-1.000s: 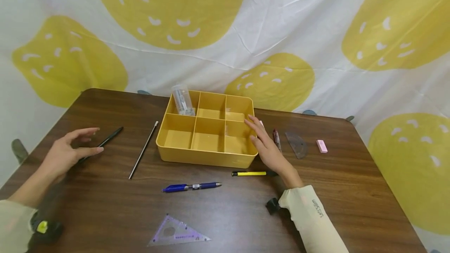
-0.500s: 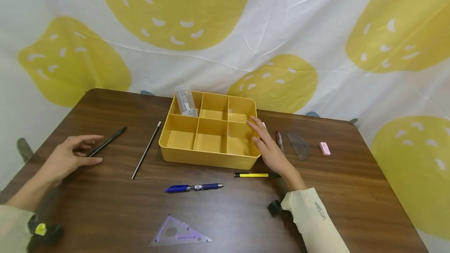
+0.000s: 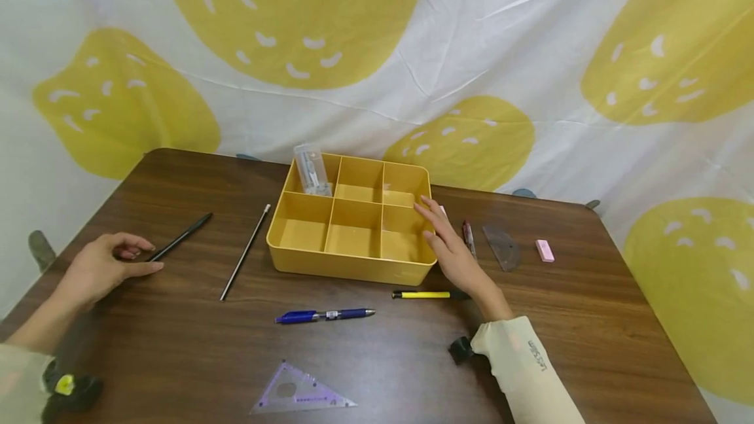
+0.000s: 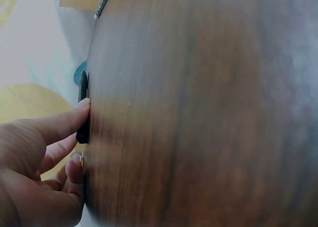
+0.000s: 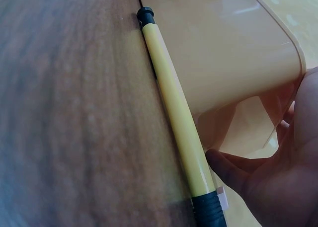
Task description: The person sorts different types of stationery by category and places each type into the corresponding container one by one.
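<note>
My left hand (image 3: 106, 268) is at the near end of a black pen (image 3: 182, 235) on the left of the table. In the left wrist view the thumb (image 4: 82, 104) overlaps the pen (image 4: 83, 88), while the other fingers stay apart from it. On the right side of a yellow six-compartment organizer box (image 3: 347, 267) rests my right hand (image 3: 456, 257), its fingers loosely extended at the rim. A yellow-barrelled pen (image 5: 174, 108) lies just below that hand. Inside the box's back left compartment leans a clear plastic case (image 3: 312, 172).
Left of the box lies a thin dark pencil (image 3: 244, 254). A blue pen (image 3: 324, 315) and a clear purple set square (image 3: 300, 390) lie in front. To the right are a dark red pen (image 3: 468, 237), a clear protractor (image 3: 502, 247) and a pink eraser (image 3: 544, 250).
The left hand lowers toward the near end of the black pen, and its fingers draw back slightly left. The right hand stays at the box. The view shifts slightly.
</note>
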`<state>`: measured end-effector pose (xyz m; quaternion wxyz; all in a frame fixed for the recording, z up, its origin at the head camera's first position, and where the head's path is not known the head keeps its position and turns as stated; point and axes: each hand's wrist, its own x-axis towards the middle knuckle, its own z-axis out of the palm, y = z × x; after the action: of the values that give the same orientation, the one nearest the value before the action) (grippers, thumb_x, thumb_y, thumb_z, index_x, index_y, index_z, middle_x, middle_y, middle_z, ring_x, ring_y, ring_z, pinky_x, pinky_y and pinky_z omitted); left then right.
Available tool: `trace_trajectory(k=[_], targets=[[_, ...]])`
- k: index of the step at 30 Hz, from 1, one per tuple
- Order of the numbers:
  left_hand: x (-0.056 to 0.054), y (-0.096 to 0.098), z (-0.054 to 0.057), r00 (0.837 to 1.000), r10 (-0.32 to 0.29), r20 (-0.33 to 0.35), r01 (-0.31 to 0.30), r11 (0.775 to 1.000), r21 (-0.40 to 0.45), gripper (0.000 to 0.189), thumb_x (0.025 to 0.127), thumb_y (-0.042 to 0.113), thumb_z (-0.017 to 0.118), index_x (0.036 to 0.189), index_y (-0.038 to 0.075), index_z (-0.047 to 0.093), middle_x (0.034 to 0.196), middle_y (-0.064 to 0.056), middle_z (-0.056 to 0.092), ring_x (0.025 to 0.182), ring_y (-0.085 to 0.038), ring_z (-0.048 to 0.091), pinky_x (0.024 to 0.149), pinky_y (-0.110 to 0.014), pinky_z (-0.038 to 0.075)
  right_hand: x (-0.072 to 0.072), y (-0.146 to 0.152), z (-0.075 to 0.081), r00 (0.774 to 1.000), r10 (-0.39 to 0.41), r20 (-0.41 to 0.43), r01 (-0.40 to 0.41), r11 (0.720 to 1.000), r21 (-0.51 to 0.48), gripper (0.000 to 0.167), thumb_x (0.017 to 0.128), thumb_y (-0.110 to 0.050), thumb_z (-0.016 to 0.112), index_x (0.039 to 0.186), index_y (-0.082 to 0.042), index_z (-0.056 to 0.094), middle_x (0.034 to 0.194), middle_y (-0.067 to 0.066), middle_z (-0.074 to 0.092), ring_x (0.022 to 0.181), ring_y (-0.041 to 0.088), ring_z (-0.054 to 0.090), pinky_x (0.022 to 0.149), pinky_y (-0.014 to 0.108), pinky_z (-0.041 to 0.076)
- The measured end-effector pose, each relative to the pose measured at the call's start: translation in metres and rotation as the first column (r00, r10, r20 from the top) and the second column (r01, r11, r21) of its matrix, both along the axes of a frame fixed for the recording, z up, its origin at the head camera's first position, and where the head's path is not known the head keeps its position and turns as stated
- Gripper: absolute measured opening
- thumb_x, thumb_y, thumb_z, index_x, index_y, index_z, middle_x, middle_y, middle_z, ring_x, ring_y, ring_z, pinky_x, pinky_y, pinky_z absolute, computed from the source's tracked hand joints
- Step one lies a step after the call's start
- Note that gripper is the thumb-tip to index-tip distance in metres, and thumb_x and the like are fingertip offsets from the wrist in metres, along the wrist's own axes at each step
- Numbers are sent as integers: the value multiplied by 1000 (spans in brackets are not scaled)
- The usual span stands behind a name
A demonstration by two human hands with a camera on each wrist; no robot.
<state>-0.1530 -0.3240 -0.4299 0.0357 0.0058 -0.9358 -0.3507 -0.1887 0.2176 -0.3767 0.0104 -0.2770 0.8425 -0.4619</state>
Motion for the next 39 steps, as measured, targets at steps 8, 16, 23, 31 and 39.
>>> trace_trajectory(k=[8, 16, 23, 31, 39], targets=[[0, -3, 5, 1000, 5, 0, -5, 997, -78, 36, 83, 31, 76, 94, -2, 68, 82, -9, 61, 72, -21, 50, 58, -31, 37, 0, 1, 0, 1000, 4, 7, -4, 1000, 4, 45, 104, -8, 33, 147, 4, 26, 157, 19, 7, 143, 28, -9, 109, 57, -1], [-1, 0, 9, 1000, -3, -26, 0, 995, -102, 32, 85, 31, 74, 90, -1, 71, 73, -3, 61, 63, -15, 48, 53, -29, 37, -2, 3, 1, 1000, -2, 2, 2, 1000, -7, 45, 104, -7, 32, 148, 0, 27, 158, 15, 7, 144, 24, -8, 110, 55, 0], [0, 2, 9, 997, 78, -28, -79, 997, -26, 40, 86, 36, 72, 96, -2, 70, 81, -10, 67, 65, -13, 49, 54, -26, 39, -4, 4, -1, 1000, -7, 13, 7, 1000, -3, 47, 105, -8, 32, 150, 0, 24, 158, 13, 7, 143, 24, -8, 111, 55, 0], [1, 7, 11, 985, 169, 38, -172, 982, 84, 54, 85, 49, 68, 108, 0, 67, 108, -22, 62, 58, -15, 39, 46, -31, 34, -23, 19, -30, 999, -6, -37, 6, 1000, -5, 48, 103, -4, 33, 151, -7, 26, 159, 7, 7, 143, 17, -8, 111, 54, 1], [-1, 12, 15, 959, 278, 61, -285, 939, 195, 55, 83, 51, 69, 112, 4, 65, 92, 7, 63, 77, -14, 47, 55, -25, 39, -23, 19, -30, 999, -10, -35, 10, 1000, 7, 47, 104, -6, 33, 151, -9, 26, 159, 7, 6, 143, 14, -8, 111, 54, 2]])
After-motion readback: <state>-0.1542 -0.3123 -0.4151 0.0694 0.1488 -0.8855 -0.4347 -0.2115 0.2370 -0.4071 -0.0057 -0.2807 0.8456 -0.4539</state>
